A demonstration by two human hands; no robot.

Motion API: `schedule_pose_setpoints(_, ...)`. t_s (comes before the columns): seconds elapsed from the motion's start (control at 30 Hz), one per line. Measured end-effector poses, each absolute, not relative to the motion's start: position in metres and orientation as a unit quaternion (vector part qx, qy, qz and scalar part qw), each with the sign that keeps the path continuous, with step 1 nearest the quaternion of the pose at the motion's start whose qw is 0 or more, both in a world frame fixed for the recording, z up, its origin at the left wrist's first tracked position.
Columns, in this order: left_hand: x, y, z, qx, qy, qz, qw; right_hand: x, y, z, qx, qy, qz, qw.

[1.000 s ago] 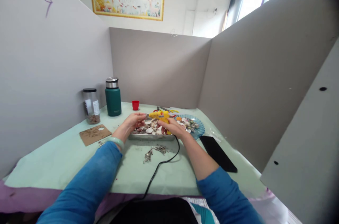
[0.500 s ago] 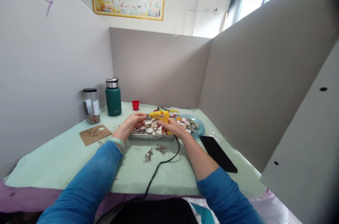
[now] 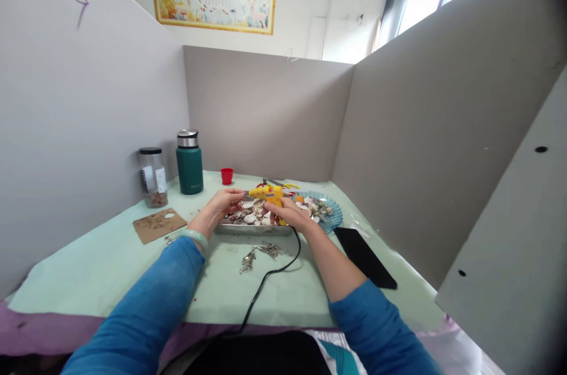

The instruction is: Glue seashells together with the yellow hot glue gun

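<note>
My right hand (image 3: 287,212) is wrapped round the handle of a yellow hot glue gun (image 3: 267,193), whose nozzle points left. A black cord runs from its handle down to the table's front edge. At the nozzle tip, the fingers of my left hand (image 3: 225,205) are pinched together; whatever they hold is too small to make out. Both hands are above a metal tray (image 3: 252,231) filled with seashells (image 3: 250,217). In front of the tray, small metal clips (image 3: 259,254) lie in a loose pile.
Left stand a green bottle (image 3: 189,165), a clear jar (image 3: 153,180) and a brown card (image 3: 159,225). A red cup (image 3: 227,176) and pliers (image 3: 287,185) are at the back. On the right are a blue plate (image 3: 337,215) of shells and a black flat object (image 3: 365,257).
</note>
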State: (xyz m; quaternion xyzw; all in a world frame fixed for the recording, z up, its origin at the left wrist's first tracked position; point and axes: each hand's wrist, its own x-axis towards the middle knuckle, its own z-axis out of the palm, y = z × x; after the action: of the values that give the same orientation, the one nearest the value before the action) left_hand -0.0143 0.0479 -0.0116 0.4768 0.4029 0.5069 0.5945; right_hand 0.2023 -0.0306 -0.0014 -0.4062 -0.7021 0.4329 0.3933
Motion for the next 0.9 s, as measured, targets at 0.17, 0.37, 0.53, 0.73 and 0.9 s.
schedule_pose_setpoints(0.17,-0.0139,0.0471,-0.0108,0.477,0.405,0.499,0.6,0.2016,-0.032,0.001,-0.417,-0.695,0.437,0.391)
schedule_pose_setpoints(0.37,-0.0142,0.0479,-0.0116,0.473,0.402,0.503,0.601,0.2007,-0.0328,0.0019,-0.415,-0.689,0.439,0.4)
schedule_pose_setpoints(0.53,-0.0157,0.0512,-0.0131,0.465,0.396,0.512,0.604,0.2021,-0.032,0.0013,-0.411,-0.708,0.429,0.382)
schedule_pose_setpoints(0.73,-0.0149,0.0459,-0.0106,0.471,0.399,0.503,0.605,0.202,-0.0317,0.0015,-0.414,-0.7,0.434,0.388)
schedule_pose_setpoints(0.9,-0.0154,0.0478,-0.0117,0.472,0.397,0.5,0.608,0.2018,-0.0313,0.0004,-0.413,-0.696,0.434,0.395)
